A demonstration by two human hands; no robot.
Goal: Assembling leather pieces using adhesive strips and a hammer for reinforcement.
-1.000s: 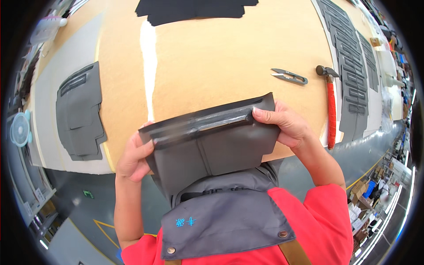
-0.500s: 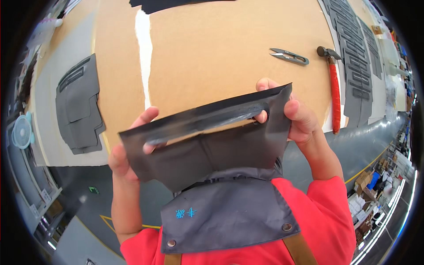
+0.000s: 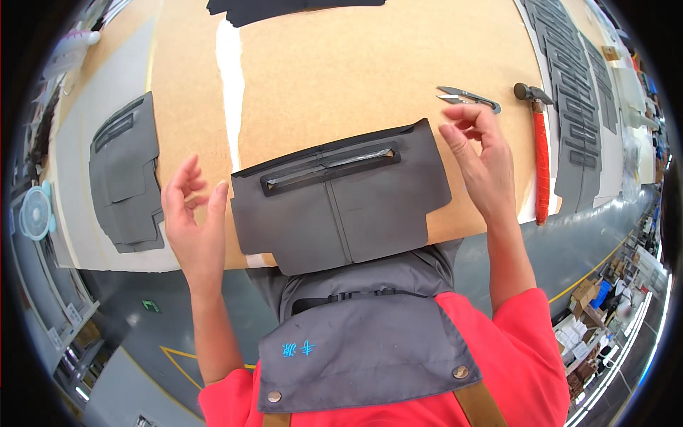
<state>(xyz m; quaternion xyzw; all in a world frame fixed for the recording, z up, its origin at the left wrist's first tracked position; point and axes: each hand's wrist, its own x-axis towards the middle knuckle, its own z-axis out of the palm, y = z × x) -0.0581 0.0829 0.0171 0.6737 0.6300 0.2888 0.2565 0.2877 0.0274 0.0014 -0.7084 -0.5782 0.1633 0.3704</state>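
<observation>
A dark grey leather-like panel (image 3: pixel 384 206) lies at the table's near edge, in front of my body. A long slot (image 3: pixel 331 169) with a black border runs across its upper part, and a seam goes down its middle. Its lower part reaches past the table edge toward my apron. My left hand (image 3: pixel 196 220) is raised beside the panel's left side, fingers apart and curved, holding nothing. Off the panel's upper right corner, my right hand (image 3: pixel 480 156) hovers with thumb and fingers apart, also without anything in it.
Grey thread snips (image 3: pixel 469 98) and a hammer (image 3: pixel 541 153) with a red-wrapped handle lie to the right. Similar grey panels are stacked at left (image 3: pixel 124 178) and in a row at far right (image 3: pixel 576 121). Black material (image 3: pixel 295 10) lies at the far edge. The table (image 3: pixel 341 78) is tan-topped.
The panel, held up and tilted in both hands before, now lies down on the table. Both hands have let go and moved apart to its sides.
</observation>
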